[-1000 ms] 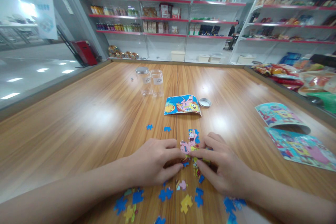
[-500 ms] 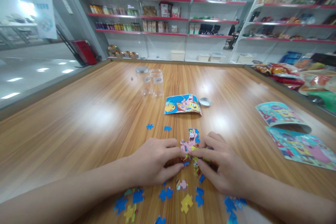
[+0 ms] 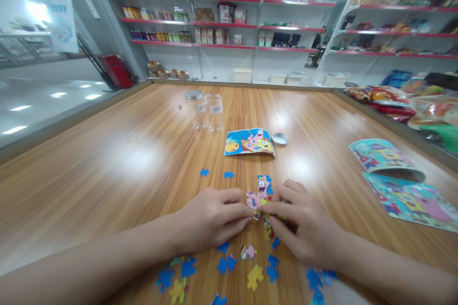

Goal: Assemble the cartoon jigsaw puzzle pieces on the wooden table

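Observation:
Below the picture sheet lies a joined section of a jigsaw puzzle, showing a pink laughing figure and yellow parts. My left hand is at its lower left, thumb and forefinger pinched on a small puzzle piece, mostly hidden by the fingertips. My right hand grips the section from the right, its forefinger resting on the lower part and its thumb by the lower edge. Closer to me lie a pink piece, a yellow piece and several blue pieces.
Farther up are a curved picture sheet, a round metal lid and two clear jars, one lidded. Two more picture sheets lie right. Two blue pieces sit above my left hand. Stocked shelves stand behind the table.
My left thumb has closed up against the forefinger, and the piece between them is now mostly covered. My right hand stays almost still on the joined section.

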### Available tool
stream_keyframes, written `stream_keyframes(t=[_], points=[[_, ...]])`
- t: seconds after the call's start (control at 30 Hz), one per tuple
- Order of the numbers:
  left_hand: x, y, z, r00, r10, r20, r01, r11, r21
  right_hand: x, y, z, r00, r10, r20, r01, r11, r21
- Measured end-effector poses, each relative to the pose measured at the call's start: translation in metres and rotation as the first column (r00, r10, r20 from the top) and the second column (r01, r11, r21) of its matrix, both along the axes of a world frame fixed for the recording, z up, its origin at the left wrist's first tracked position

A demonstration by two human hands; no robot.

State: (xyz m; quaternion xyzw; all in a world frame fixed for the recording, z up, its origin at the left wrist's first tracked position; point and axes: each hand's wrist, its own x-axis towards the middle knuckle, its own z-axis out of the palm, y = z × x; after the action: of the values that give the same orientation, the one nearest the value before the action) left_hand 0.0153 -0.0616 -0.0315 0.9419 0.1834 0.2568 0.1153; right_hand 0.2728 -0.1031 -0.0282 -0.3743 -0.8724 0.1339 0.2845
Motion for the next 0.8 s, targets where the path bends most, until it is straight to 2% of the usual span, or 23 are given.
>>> stream_keyframes(t=[0.13,0.23,0.37,0.43,0.63,0.8], points=[[-0.0027,-0.0008,0.0031,0.997,-0.06,-0.055,0.062,0.997,0.038,0.0003,0.0,-0.0004,1.0,-0.002,0.009,0.002,1.0,0.0],[-0.0027,0.0001,0.006,0.994,-0.089,-0.067,0.087,0.996,-0.027,0.0004,-0.0004,0.0002,1.0,-0.003,0.01,0.003,1.0,0.002],[-0.0014,0.0014,0.0071,0.993,0.111,0.035,-0.104,0.982,-0.156,-0.0002,-0.0005,0.001,1.0,-0.005,0.017,0.005,1.0,-0.003],[-0.0008,-0.0001,0.0078,0.986,0.164,0.016,-0.158,0.969,-0.188,-0.0004,-0.0006,0.0007,1.0,-0.005,0.016,0.005,1.0,-0.001],[0.0008,-0.0077,0.0095,0.986,-0.001,-0.167,-0.023,0.989,-0.145,0.0006,-0.0009,-0.0014,1.0,-0.012,0.006,0.012,1.0,0.0],[-0.0015,-0.007,0.0088,0.99,0.01,-0.14,-0.025,0.994,-0.106,0.0004,-0.0004,-0.0011,1.0,-0.014,0.016,0.014,1.0,-0.01]])
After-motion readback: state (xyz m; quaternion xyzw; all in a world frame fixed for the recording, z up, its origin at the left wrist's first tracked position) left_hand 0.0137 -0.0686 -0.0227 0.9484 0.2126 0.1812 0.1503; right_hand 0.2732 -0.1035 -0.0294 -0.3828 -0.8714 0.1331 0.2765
